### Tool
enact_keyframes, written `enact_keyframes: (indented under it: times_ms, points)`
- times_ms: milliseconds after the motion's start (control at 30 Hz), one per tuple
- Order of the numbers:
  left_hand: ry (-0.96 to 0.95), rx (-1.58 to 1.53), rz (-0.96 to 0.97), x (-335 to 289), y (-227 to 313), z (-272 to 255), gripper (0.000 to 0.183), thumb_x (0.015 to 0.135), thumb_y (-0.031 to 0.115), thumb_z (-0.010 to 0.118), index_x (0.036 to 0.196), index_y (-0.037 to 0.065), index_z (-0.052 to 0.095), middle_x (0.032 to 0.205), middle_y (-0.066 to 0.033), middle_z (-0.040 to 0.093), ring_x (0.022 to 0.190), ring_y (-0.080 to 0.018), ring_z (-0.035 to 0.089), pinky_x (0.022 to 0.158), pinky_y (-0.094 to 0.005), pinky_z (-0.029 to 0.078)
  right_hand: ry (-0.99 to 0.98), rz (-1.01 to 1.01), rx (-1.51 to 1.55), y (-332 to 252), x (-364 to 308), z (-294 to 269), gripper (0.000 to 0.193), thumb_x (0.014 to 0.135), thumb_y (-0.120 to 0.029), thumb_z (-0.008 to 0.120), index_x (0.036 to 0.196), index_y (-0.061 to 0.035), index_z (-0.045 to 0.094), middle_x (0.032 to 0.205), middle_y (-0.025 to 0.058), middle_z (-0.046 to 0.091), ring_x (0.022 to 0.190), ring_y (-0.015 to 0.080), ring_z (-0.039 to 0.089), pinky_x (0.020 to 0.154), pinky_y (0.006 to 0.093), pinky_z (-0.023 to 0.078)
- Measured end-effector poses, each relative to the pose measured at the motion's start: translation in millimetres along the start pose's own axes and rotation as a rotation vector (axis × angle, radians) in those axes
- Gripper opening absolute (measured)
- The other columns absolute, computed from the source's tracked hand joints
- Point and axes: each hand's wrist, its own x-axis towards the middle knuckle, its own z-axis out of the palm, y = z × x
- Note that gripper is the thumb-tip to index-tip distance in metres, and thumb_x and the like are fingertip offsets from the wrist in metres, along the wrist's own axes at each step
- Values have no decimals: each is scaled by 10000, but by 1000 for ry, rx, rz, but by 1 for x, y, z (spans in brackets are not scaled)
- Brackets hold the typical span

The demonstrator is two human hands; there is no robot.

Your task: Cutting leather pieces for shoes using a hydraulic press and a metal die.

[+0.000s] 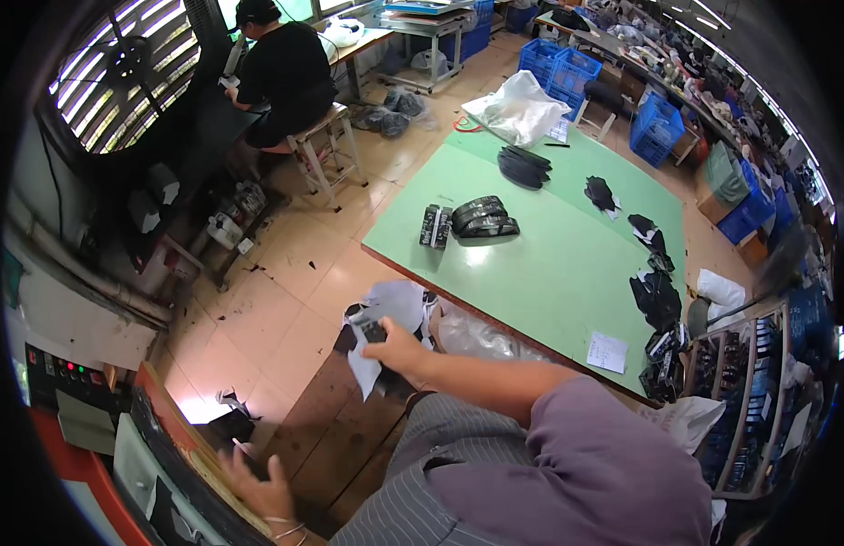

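Observation:
My right hand (pixel 402 350) reaches out beside the table's near left corner. Its fingers are closed on a dark piece with a pale sheet (pixel 364 371) hanging from it; the exact kind is unclear. Just behind it lies a heap of grey, white and black scraps (pixel 396 297). At the lower left, my left hand (pixel 262 490) is held with fingers spread, beside the wooden edge of a machine (pixel 190 437). A small pinkish tip shows by its fingers, too small to name. A pale green plate (pixel 141 466) with dark pieces on it lies left of that hand.
The green table (pixel 531 273) carries black curved bundles (pixel 484 218), dark flat pieces (pixel 524 167), a white bag (pixel 517 109) and a paper slip (pixel 607 351). A rack (pixel 745 400) stands right. A person in black (pixel 290 73) sits on a stool (pixel 326 150) at the far left.

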Motion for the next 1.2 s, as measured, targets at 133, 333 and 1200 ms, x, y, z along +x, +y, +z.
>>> enact_keyframes:
  times_ms: [133, 333, 1200]
  points:
    - [-134, 495, -230, 0, -56, -50, 804, 780, 421, 732, 1387, 17, 394, 1488, -148, 336, 1324, -434, 312, 1084, -499, 310, 193, -158, -335, 17, 127, -36, 607, 674, -186, 727, 1166, 26, 443, 1070, 254, 547, 981, 370, 561, 857, 421, 459]
    - [-71, 420, -409, -18, -66, -45, 870, 697, 352, 823, 1323, -83, 404, 1282, -299, 479, 1197, -432, 465, 1039, -475, 379, 430, -460, -858, 26, 283, -68, 463, 707, -176, 728, 1045, -3, 463, 1075, 210, 486, 991, 403, 516, 804, 462, 473]
    - [-575, 185, 79, 181, -29, 47, 687, 747, 231, 766, 1296, -52, 466, 1275, -264, 489, 1158, -389, 508, 1010, -437, 415, 826, 379, -565, 26, 259, -164, 983, 713, -429, 722, 1479, -181, 159, 1375, 239, 340, 1190, 415, 472, 894, 519, 462]
